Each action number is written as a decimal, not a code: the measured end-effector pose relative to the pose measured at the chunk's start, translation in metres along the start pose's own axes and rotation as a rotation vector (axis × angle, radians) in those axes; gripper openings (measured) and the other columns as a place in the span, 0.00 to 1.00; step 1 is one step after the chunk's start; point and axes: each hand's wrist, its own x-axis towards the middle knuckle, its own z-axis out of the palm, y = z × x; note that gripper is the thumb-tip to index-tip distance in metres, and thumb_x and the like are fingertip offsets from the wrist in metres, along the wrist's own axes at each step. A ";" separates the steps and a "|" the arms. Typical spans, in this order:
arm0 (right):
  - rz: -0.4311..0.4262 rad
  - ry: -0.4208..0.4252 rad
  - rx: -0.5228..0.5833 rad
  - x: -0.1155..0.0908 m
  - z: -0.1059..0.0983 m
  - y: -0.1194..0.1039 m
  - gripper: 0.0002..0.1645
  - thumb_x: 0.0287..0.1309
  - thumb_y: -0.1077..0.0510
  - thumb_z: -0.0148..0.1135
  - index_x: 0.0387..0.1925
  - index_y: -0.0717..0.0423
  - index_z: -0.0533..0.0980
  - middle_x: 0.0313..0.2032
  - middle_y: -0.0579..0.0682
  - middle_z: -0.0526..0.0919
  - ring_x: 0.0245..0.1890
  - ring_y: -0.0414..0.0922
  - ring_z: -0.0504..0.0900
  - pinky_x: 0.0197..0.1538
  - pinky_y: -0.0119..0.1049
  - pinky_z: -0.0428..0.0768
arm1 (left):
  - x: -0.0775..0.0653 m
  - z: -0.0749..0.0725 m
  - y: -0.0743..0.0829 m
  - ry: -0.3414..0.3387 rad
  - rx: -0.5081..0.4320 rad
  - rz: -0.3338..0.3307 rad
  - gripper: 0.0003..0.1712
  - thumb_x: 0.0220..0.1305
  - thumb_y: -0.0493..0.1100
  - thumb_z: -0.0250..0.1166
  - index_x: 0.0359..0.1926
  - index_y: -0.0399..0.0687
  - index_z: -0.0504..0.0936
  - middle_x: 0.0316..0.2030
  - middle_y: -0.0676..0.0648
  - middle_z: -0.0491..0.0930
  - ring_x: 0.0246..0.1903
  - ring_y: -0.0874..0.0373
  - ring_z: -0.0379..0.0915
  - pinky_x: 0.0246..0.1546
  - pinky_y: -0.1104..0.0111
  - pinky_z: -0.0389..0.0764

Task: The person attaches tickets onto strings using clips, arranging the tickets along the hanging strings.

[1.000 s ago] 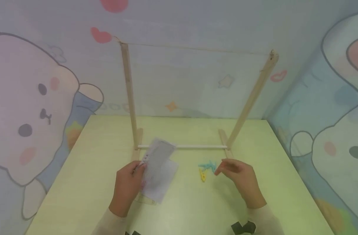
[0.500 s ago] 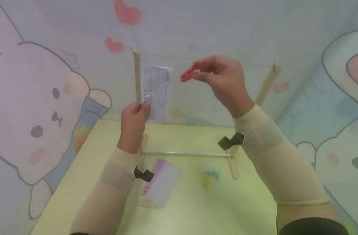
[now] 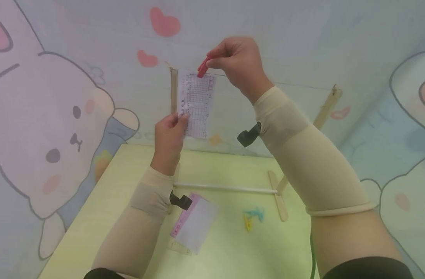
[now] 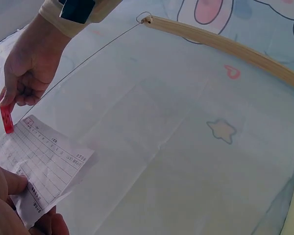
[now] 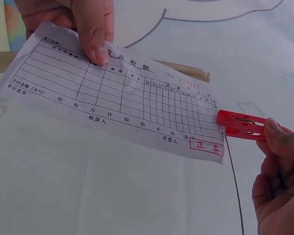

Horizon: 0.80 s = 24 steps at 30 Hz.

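Note:
My left hand [image 3: 168, 139] pinches a printed receipt slip [image 3: 197, 106] by its side, between thumb and fingers. The slip stands upright just right of the left wooden post [image 3: 173, 91], its top edge at the thin string [image 3: 299, 86]. Above it, my right hand [image 3: 238, 62] pinches a red clothespin [image 3: 203, 68] at the ends of its handles. In the right wrist view the tip of the clothespin [image 5: 230, 122] overlaps the slip's short edge, near a red stamped box. The left wrist view shows the string [image 4: 88, 58] running from the far post down to that same edge.
Below lie a pink-edged sheet [image 3: 198, 226] and a yellowish slip [image 3: 179, 246] on the table. Blue clothespins [image 3: 257, 213] and a yellow one [image 3: 247, 223] sit to their right. A white rod [image 3: 226, 188] joins the posts low down; the right post [image 3: 327, 106] rises behind my right arm.
My left hand has lifted the slip from the table stack to the string. My right hand has risen from the clothespin pile with the red clothespin and moved left to the slip's top edge.

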 end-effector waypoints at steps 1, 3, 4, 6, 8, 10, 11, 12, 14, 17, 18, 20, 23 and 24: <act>0.009 -0.013 -0.013 0.002 0.001 0.002 0.04 0.60 0.66 0.74 0.37 0.58 0.89 0.38 0.51 0.91 0.48 0.45 0.83 0.51 0.35 0.79 | 0.001 0.001 0.000 0.003 0.003 -0.004 0.14 0.75 0.42 0.64 0.52 0.35 0.86 0.51 0.43 0.86 0.49 0.52 0.83 0.52 0.61 0.82; 0.033 -0.045 -0.052 0.006 0.004 0.004 0.06 0.60 0.65 0.75 0.39 0.57 0.89 0.39 0.50 0.91 0.49 0.44 0.82 0.52 0.34 0.78 | 0.002 0.002 0.000 0.009 0.013 -0.015 0.14 0.75 0.42 0.64 0.52 0.35 0.86 0.51 0.43 0.86 0.49 0.52 0.82 0.52 0.62 0.82; 0.051 -0.065 -0.077 0.007 0.004 0.005 0.07 0.60 0.64 0.75 0.41 0.56 0.88 0.39 0.49 0.91 0.49 0.44 0.82 0.52 0.34 0.77 | 0.002 0.003 0.000 0.014 0.018 -0.024 0.14 0.75 0.42 0.64 0.52 0.36 0.86 0.51 0.43 0.86 0.48 0.52 0.82 0.52 0.62 0.82; 0.070 -0.111 -0.127 0.009 0.005 0.007 0.10 0.60 0.64 0.75 0.44 0.56 0.87 0.40 0.48 0.90 0.49 0.43 0.82 0.53 0.34 0.77 | 0.002 0.004 0.000 0.021 0.031 -0.039 0.14 0.75 0.43 0.64 0.52 0.36 0.87 0.50 0.43 0.86 0.47 0.53 0.81 0.50 0.63 0.82; 0.087 -0.151 -0.187 0.011 0.004 0.006 0.13 0.61 0.62 0.74 0.48 0.55 0.85 0.42 0.47 0.90 0.48 0.42 0.82 0.55 0.34 0.76 | 0.003 0.005 0.000 0.023 0.044 -0.045 0.15 0.75 0.44 0.64 0.52 0.37 0.87 0.50 0.43 0.86 0.46 0.53 0.81 0.49 0.64 0.82; 0.099 -0.184 -0.248 0.011 0.002 0.005 0.18 0.62 0.60 0.74 0.53 0.52 0.83 0.45 0.46 0.89 0.48 0.41 0.83 0.56 0.34 0.76 | 0.004 0.006 0.000 0.021 0.057 -0.040 0.15 0.75 0.44 0.64 0.52 0.37 0.87 0.49 0.43 0.86 0.45 0.53 0.81 0.48 0.63 0.82; 0.096 -0.197 -0.276 0.011 0.000 0.004 0.21 0.63 0.59 0.73 0.57 0.51 0.82 0.46 0.46 0.88 0.48 0.40 0.83 0.57 0.34 0.76 | 0.004 0.006 0.000 0.018 0.059 -0.033 0.15 0.75 0.44 0.64 0.52 0.37 0.87 0.49 0.43 0.86 0.45 0.53 0.82 0.48 0.63 0.83; 0.096 -0.204 -0.315 0.011 -0.001 0.003 0.24 0.63 0.57 0.73 0.61 0.49 0.81 0.48 0.45 0.88 0.50 0.40 0.82 0.58 0.34 0.76 | 0.005 0.007 0.000 0.014 0.064 -0.026 0.15 0.75 0.44 0.64 0.53 0.37 0.86 0.49 0.43 0.86 0.46 0.53 0.82 0.50 0.62 0.83; 0.091 -0.209 -0.381 0.010 -0.004 0.002 0.32 0.64 0.52 0.73 0.68 0.44 0.76 0.55 0.43 0.86 0.55 0.39 0.80 0.61 0.35 0.76 | 0.006 0.006 -0.001 0.006 0.074 -0.009 0.15 0.75 0.44 0.64 0.53 0.37 0.86 0.50 0.43 0.86 0.48 0.52 0.82 0.52 0.60 0.82; 0.042 -0.164 -0.487 -0.001 -0.012 0.003 0.42 0.65 0.44 0.71 0.77 0.37 0.65 0.67 0.38 0.78 0.66 0.36 0.73 0.68 0.34 0.70 | 0.004 0.003 -0.005 0.008 0.128 0.028 0.16 0.75 0.46 0.64 0.55 0.40 0.86 0.52 0.45 0.86 0.50 0.53 0.82 0.54 0.59 0.81; 0.006 -0.127 -0.508 -0.008 -0.015 0.005 0.44 0.65 0.42 0.70 0.78 0.36 0.63 0.70 0.36 0.74 0.69 0.35 0.69 0.70 0.33 0.67 | 0.000 0.001 -0.007 0.017 0.164 0.043 0.17 0.75 0.48 0.64 0.56 0.41 0.86 0.52 0.46 0.86 0.50 0.54 0.82 0.54 0.59 0.81; -0.141 -0.017 -0.477 -0.030 -0.025 0.016 0.44 0.65 0.43 0.70 0.78 0.41 0.64 0.72 0.40 0.72 0.71 0.37 0.67 0.72 0.34 0.63 | -0.010 -0.005 -0.012 0.058 0.246 0.097 0.19 0.74 0.50 0.65 0.57 0.44 0.85 0.51 0.47 0.86 0.49 0.55 0.81 0.52 0.60 0.81; -0.439 0.153 -0.382 -0.079 -0.039 0.048 0.34 0.64 0.52 0.71 0.69 0.56 0.74 0.65 0.51 0.79 0.65 0.46 0.74 0.66 0.39 0.70 | -0.038 -0.017 -0.027 0.147 0.375 0.224 0.22 0.71 0.50 0.68 0.59 0.44 0.83 0.51 0.47 0.85 0.48 0.52 0.79 0.47 0.60 0.79; -0.512 0.178 -0.356 -0.098 -0.043 0.063 0.30 0.63 0.56 0.71 0.64 0.60 0.77 0.60 0.54 0.82 0.60 0.49 0.78 0.62 0.42 0.74 | -0.051 -0.021 -0.033 0.168 0.412 0.265 0.22 0.70 0.48 0.69 0.59 0.42 0.82 0.50 0.46 0.84 0.47 0.50 0.79 0.45 0.58 0.78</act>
